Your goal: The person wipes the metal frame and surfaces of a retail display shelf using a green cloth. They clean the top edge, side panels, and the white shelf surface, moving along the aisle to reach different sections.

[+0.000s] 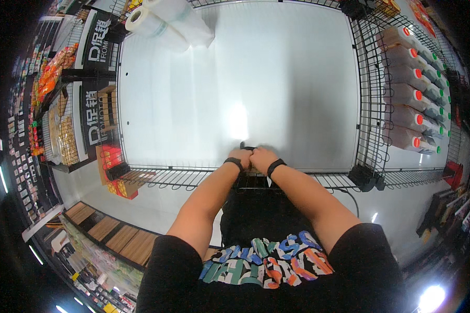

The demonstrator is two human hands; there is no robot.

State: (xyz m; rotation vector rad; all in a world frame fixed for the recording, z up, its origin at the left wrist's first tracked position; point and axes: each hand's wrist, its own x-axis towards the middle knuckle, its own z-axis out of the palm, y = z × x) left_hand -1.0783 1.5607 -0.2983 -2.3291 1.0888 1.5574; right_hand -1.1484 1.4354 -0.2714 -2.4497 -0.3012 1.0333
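Both my hands are close together at the near edge of a white board set in a black wire rack. My left hand and my right hand meet at the knuckles, with fingers curled on a small dark object whose kind I cannot tell. Part of it shows just beyond the fingers; the rest is hidden. A dark band circles each wrist. Rolls of clear plastic bags lie at the board's far left.
Wire fencing borders the board. Bottles with red caps stand in rows beyond it at right. Promotional racks with packaged goods are at left, near a red and yellow carton. Wood-slatted shelving lies at lower left.
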